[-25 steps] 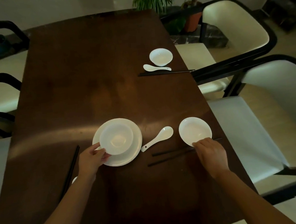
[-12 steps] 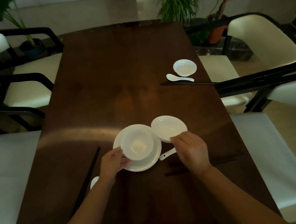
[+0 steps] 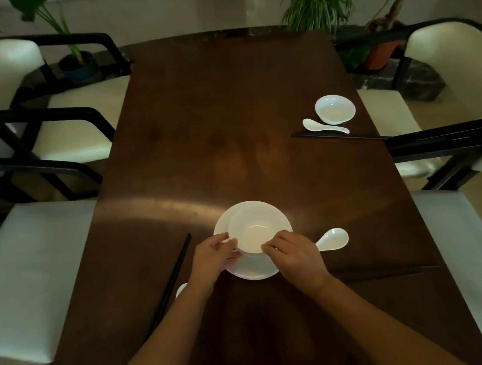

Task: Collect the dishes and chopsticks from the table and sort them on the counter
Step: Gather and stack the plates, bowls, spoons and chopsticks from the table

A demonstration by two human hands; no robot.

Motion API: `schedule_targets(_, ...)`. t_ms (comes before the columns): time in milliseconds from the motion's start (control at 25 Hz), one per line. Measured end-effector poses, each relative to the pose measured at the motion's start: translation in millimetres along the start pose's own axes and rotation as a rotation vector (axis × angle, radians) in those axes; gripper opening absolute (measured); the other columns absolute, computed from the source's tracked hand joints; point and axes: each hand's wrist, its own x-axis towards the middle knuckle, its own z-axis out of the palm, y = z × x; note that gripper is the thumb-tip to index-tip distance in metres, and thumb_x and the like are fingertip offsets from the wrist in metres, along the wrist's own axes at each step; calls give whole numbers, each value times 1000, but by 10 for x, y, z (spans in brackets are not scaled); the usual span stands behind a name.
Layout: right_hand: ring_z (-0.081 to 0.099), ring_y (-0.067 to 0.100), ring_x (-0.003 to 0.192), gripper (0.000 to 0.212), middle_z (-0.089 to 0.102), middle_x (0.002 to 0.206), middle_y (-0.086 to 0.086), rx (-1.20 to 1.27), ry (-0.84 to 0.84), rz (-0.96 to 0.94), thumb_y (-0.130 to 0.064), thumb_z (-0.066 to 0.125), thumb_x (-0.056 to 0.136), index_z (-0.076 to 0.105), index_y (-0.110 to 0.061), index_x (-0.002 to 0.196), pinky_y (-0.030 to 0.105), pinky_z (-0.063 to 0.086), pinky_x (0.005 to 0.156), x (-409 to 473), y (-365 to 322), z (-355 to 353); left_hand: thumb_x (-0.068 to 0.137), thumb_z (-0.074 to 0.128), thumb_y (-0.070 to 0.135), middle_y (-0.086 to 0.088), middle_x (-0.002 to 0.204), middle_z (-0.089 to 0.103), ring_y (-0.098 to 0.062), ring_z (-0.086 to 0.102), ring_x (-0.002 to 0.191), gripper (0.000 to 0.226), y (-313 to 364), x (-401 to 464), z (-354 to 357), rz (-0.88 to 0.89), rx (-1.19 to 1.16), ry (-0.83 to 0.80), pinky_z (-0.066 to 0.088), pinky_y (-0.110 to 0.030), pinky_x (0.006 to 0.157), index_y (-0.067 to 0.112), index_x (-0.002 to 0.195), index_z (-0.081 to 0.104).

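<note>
Bowls (image 3: 251, 234) are sitting nested on a white plate (image 3: 237, 215) near the front middle of the dark wooden counter (image 3: 227, 124), and both hands are closing on them: the left hand (image 3: 215, 256) is pinching the rim from its side, the right hand (image 3: 297, 258) is pressing its fingers (image 3: 273, 243) narrow against the opposite rim. Judging by this, the stacking is going well if the bowls are being kept level and centred, since glazed ceramic is smooth, hard and apt to slide. A white spoon (image 3: 333, 238) is lying just beside the plate, black chopsticks (image 3: 171, 281) well to the left, and a further small bowl (image 3: 335, 109) is waiting far off.
</note>
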Motion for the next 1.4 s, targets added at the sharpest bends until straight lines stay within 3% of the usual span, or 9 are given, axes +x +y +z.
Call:
schedule_targets(80, 71, 17, 77, 40, 76, 85, 3, 13, -41, 1, -25, 90, 52, 75, -14, 87, 30, 58, 71, -4, -8, 10, 82, 67, 12, -11, 97, 69, -24, 69, 85, 35, -11, 21, 3, 31, 37, 7, 56, -42, 85, 9, 117, 62)
schedule_targets(240, 71, 18, 83, 44, 75, 91, 4, 45, -98, 21, -22, 90, 53, 74, -12, 92, 32, 58, 71, -2, 11, -14, 81, 68, 12, -2, 88, 69, -19, 69, 82, 35, -17, 32, 2, 58, 75, 35, 57, -35, 80, 13, 116, 63)
schedule_targets(440, 70, 22, 83, 24, 74, 91, 8, 81, -56, 87, -15, 82, 65, 73, -9, 87, 33, 59, 70, 22, -42, -61, 85, 65, 20, -9, 101, 68, -23, 69, 85, 35, 42, -27, -7, 137, 199, 52, 56, -39, 84, 11, 118, 62)
schedule_targets(560, 68, 23, 86, 17, 73, 93, 6, 37, 30, 131, -17, 75, 74, 73, -10, 89, 34, 55, 74, 93, 47, -220, 87, 60, 24, -8, 106, 68, -21, 64, 90, 32, 252, -7, -120, 401, 488, 106, 50, -33, 82, 12, 117, 61)
schedule_targets(680, 67, 24, 86, 16, 72, 91, 4, -81, 91, 195, -18, 71, 76, 72, -11, 91, 35, 54, 77, 271, 445, -551, 89, 57, 23, -7, 120, 60, -23, 58, 105, 38, 734, 133, -34, 708, 760, 36, 45, -33, 88, 13, 125, 54)
schedule_targets(920, 66, 23, 93, 33, 71, 98, 4, -344, -86, 436, -27, 73, 73, 68, -17, 104, 36, 54, 80, 847, 1710, -1063, 91, 50, 31, -3, 127, 54, -21, 55, 109, 43, 1923, 679, 976, 1155, 1146, -4, 41, -33, 94, 19, 132, 47)
schedule_targets(1120, 59, 27, 100, 33, 65, 112, 9, -380, -183, 535, -31, 58, 85, 61, -14, 114, 37, 47, 80, 1287, 2793, -939, 95, 39, 35, -1, 135, 48, -18, 47, 122, 45, 2549, 1382, 1950, 1182, 1362, 12, 26, -37, 108, 21, 138, 37)
schedule_targets(1240, 52, 25, 105, 34, 58, 118, 6, -355, -245, 586, -34, 45, 92, 53, -16, 120, 34, 41, 82, 1450, 3306, -702, 94, 39, 34, -3, 130, 51, -21, 49, 118, 44, 2687, 1809, 2380, 1138, 1461, -5, 25, -40, 108, 20, 135, 39)
schedule_targets(1400, 52, 24, 105, 31, 55, 116, 7, -297, -289, 709, -33, 46, 92, 50, -16, 118, 34, 43, 79, 1610, 3789, -350, 93, 40, 36, -5, 123, 55, -24, 53, 112, 40, 2654, 2311, 2816, 1051, 1532, -33, 32, -41, 101, 19, 129, 43)
